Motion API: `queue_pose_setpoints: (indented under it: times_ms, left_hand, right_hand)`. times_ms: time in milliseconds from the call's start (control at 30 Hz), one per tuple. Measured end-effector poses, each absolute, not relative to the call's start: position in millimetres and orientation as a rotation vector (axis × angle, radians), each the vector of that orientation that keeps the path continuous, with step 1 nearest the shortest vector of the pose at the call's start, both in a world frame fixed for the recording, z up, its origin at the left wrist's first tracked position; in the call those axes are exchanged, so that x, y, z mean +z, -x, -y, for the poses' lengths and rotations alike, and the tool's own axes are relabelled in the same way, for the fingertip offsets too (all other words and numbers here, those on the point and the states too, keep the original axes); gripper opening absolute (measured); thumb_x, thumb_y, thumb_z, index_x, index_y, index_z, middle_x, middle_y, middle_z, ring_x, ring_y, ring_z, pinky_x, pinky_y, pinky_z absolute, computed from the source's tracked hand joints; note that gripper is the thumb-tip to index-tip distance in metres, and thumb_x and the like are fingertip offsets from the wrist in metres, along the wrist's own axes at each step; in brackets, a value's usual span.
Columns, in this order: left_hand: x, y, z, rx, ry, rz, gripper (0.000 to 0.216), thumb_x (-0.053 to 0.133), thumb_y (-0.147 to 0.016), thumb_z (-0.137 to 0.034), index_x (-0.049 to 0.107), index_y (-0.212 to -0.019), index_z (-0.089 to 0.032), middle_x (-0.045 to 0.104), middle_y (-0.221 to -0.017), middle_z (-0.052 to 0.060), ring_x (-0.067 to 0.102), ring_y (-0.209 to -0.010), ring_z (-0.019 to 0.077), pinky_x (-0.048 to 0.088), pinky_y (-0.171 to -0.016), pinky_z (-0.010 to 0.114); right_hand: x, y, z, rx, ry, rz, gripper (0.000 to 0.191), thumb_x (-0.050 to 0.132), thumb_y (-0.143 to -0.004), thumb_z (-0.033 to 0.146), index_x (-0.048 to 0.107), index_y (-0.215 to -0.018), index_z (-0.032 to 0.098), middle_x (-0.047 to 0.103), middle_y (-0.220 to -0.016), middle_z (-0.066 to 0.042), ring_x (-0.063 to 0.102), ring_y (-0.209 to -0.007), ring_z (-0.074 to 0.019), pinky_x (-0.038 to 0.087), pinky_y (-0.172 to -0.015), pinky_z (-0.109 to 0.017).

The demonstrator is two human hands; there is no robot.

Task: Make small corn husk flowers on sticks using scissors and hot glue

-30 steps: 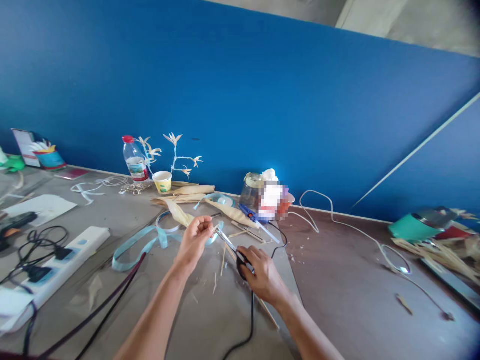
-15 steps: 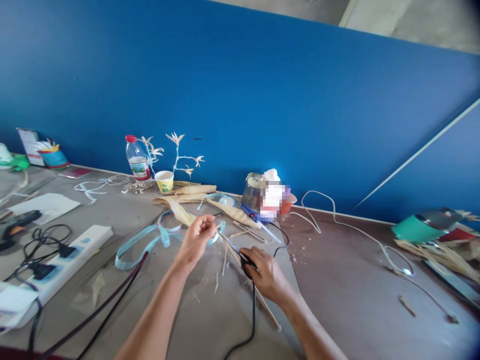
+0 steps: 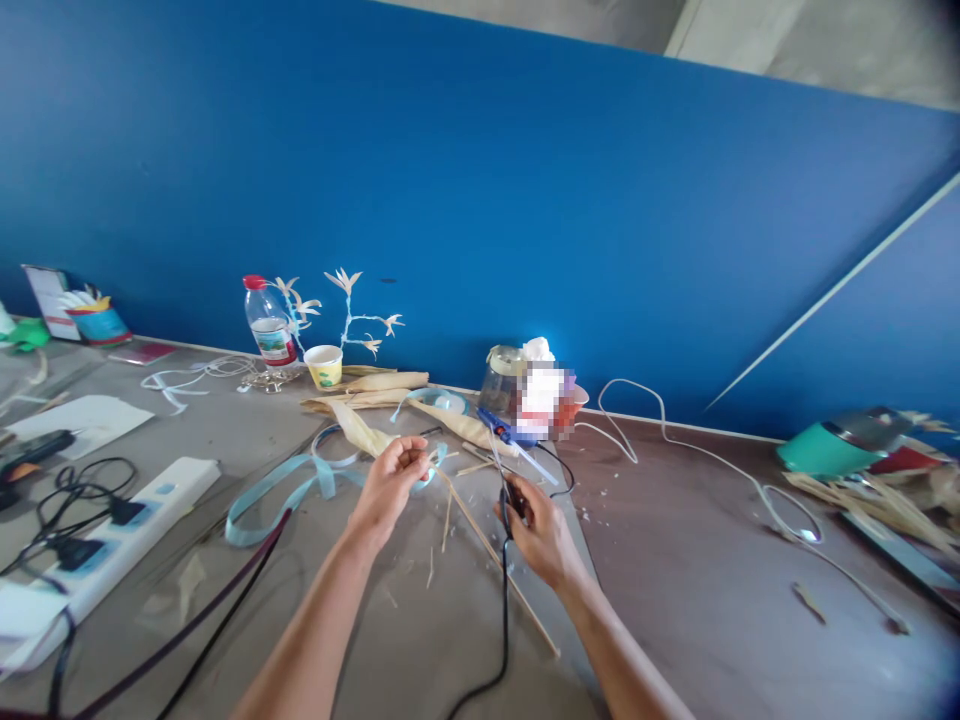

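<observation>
My left hand (image 3: pixel 394 482) is closed in a pinch on a small pale piece of husk (image 3: pixel 432 462), its tip poking out past the fingertips. In my right hand (image 3: pixel 538 525) is a pair of scissors (image 3: pixel 496 455) with black handles, the thin blades pointing up and away, apart from the left hand. Fingers wrap the handles and hide part of them. Just behind the left hand lies a dry corn husk (image 3: pixel 360 430). A long thin stick (image 3: pixel 491 550) lies on the table between my hands.
A blue glue gun (image 3: pixel 502 430) rests beside a glass jar (image 3: pixel 501 375). Further back stand a yellow paper cup (image 3: pixel 324 370) with husk flowers (image 3: pixel 346 283) and a red-capped bottle (image 3: pixel 268 325). A white power strip (image 3: pixel 150 520), light-blue ribbon (image 3: pixel 259 490) and black cables lie left.
My right hand has drawn the scissors back from the left hand's piece and turned the blades more upright. The left hand keeps its pinch. The view has shifted slightly.
</observation>
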State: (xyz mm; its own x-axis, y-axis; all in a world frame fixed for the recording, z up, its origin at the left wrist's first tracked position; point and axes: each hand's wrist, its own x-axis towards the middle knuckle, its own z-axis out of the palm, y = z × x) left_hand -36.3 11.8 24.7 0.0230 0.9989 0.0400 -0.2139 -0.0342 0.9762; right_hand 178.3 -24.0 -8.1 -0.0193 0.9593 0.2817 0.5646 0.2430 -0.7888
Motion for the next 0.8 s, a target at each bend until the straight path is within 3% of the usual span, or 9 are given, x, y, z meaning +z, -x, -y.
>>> queue_pose_setpoints:
  times_ms: [167, 300, 467, 567, 667, 800]
  left_hand:
    - [15.5, 32.9, -13.2, 1.178, -1.183, -1.134, 0.021, 0.061, -0.069, -0.031, 0.062, -0.084, -0.015, 0.055, -0.067, -0.001, 0.049, -0.063, 0.0107, 0.037, -0.064, 0.023]
    - [7.8, 29.3, -14.9, 1.147, -1.207, -1.151, 0.02, 0.06, -0.069, -0.031, 0.062, -0.082, -0.016, 0.054, -0.063, -0.002, 0.049, -0.061, 0.0113, 0.037, -0.064, 0.024]
    - [6.6, 23.1, -11.9, 1.121, -1.221, -1.152, 0.018, 0.058, -0.071, -0.032, 0.06, -0.08, -0.017, 0.053, -0.063, -0.003, 0.049, -0.06, 0.0108, 0.038, -0.063, 0.023]
    - [7.5, 19.7, -10.1, 1.118, -1.217, -1.143, 0.018, 0.059, -0.07, -0.032, 0.06, -0.08, -0.016, 0.053, -0.065, -0.003, 0.05, -0.061, 0.0114, 0.039, -0.063, 0.024]
    - [8.2, 15.7, -8.8, 1.113, -1.204, -1.141, 0.019, 0.059, -0.07, -0.032, 0.06, -0.08, -0.016, 0.055, -0.067, -0.002, 0.051, -0.063, 0.0121, 0.041, -0.065, 0.024]
    - [11.0, 6.1, -3.8, 1.083, -1.234, -1.103, 0.016, 0.059, -0.07, -0.03, 0.059, -0.078, -0.017, 0.056, -0.067, -0.002, 0.053, -0.064, 0.0127, 0.041, -0.066, 0.024]
  right_hand:
    - [-1.9, -180.3, 26.0, 0.142, 1.813, 1.993, 0.039, 0.052, -0.077, 0.027, 0.053, -0.115, 0.02, 0.061, -0.094, -0.008, 0.057, -0.086, -0.0219, 0.04, -0.078, -0.034]
    - [-1.2, -184.7, 25.6, 0.05, 2.031, 2.068, 0.043, 0.054, -0.076, 0.029, 0.051, -0.119, 0.019, 0.056, -0.105, -0.012, 0.054, -0.094, -0.0243, 0.038, -0.079, -0.033]
    - [-1.7, -191.8, 23.2, 0.187, 2.012, 2.087, 0.047, 0.055, -0.074, 0.021, 0.051, -0.121, 0.023, 0.054, -0.103, -0.01, 0.056, -0.091, -0.0233, 0.038, -0.077, -0.033]
    - [0.4, -192.7, 21.9, 0.296, 1.848, 1.977, 0.035, 0.05, -0.077, 0.018, 0.06, -0.11, 0.022, 0.058, -0.097, -0.009, 0.057, -0.089, -0.0225, 0.039, -0.077, -0.033]
    - [4.2, -186.9, 23.8, 0.385, 1.58, 1.797, 0.026, 0.045, -0.083, 0.023, 0.064, -0.099, 0.017, 0.06, -0.091, -0.008, 0.057, -0.082, -0.0198, 0.042, -0.071, -0.03]
    - [6.2, -171.4, 29.3, 0.604, 1.311, 1.683, 0.026, 0.049, -0.082, 0.031, 0.062, -0.099, 0.016, 0.06, -0.084, -0.006, 0.055, -0.073, -0.0159, 0.044, -0.065, -0.025]
